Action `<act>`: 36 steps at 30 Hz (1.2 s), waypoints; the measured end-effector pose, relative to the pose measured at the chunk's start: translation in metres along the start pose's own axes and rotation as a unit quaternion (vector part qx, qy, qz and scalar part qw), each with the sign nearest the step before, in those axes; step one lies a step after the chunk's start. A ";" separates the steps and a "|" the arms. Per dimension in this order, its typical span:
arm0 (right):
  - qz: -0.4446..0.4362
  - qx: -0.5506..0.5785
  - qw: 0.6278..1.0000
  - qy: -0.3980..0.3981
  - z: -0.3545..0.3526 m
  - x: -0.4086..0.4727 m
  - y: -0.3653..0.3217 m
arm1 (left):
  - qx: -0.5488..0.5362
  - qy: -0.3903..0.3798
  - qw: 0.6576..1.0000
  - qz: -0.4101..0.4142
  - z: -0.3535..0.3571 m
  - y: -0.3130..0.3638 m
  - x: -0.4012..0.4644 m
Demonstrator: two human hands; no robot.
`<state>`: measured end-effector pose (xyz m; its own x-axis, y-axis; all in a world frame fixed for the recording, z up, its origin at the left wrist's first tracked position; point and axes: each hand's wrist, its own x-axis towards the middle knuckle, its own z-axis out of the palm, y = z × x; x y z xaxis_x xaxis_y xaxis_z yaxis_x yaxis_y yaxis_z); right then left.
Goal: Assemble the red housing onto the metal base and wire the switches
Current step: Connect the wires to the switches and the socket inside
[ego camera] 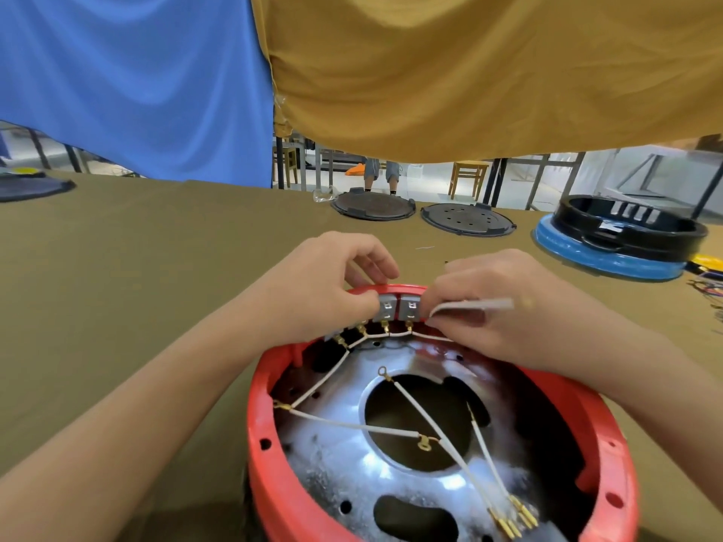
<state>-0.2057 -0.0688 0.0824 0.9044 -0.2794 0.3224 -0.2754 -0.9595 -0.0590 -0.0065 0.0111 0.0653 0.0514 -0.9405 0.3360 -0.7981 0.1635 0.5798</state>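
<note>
The red housing (pixel 270 455) sits ring-like around the shiny metal base (pixel 340 459) close in front of me. Grey switches (pixel 409 309) line its far wall, with brass terminals and white wires (pixel 352 424) running across the base. My left hand (pixel 336 283) pinches the leftmost visible switch at the far rim. My right hand (pixel 489 303) holds a white wire end beside the right switch, its fingers curled over the rim. A loose bundle of brass connectors (pixel 516 518) lies at the lower right of the base.
Two dark round lids (pixel 371 205) (pixel 467 221) lie at the table's far edge. A black housing on a blue base (pixel 622 236) stands at the far right, with loose wires (pixel 708 287) beside it. Blue and mustard cloths hang above. Someone's legs (pixel 381 172) show beyond.
</note>
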 end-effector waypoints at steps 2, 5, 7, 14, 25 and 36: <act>-0.009 0.001 1.000 0.014 0.002 0.000 0.001 | -0.005 -0.001 1.000 -0.004 0.000 0.001 0.000; -0.019 0.006 0.999 0.041 0.003 -0.001 0.004 | -0.008 0.003 1.000 -0.009 0.001 0.001 -0.001; -0.021 0.013 0.998 0.050 0.003 -0.001 0.004 | -0.008 0.003 1.000 -0.009 0.001 0.000 -0.001; -0.008 0.028 0.999 0.031 0.003 -0.001 0.002 | -0.020 0.010 1.000 -0.011 0.002 0.000 -0.001; -0.027 0.060 0.998 0.020 0.004 -0.001 0.005 | -0.023 0.009 1.000 -0.012 0.004 0.000 -0.001; -0.084 0.023 0.995 0.048 0.010 0.001 0.012 | -0.012 0.000 1.000 -0.015 0.002 0.004 -0.003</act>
<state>-0.2051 -0.0809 0.0727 0.9005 -0.1121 0.4202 -0.1058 -0.9936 -0.0383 -0.0109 0.0135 0.0649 0.0755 -0.9450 0.3182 -0.7822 0.1418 0.6067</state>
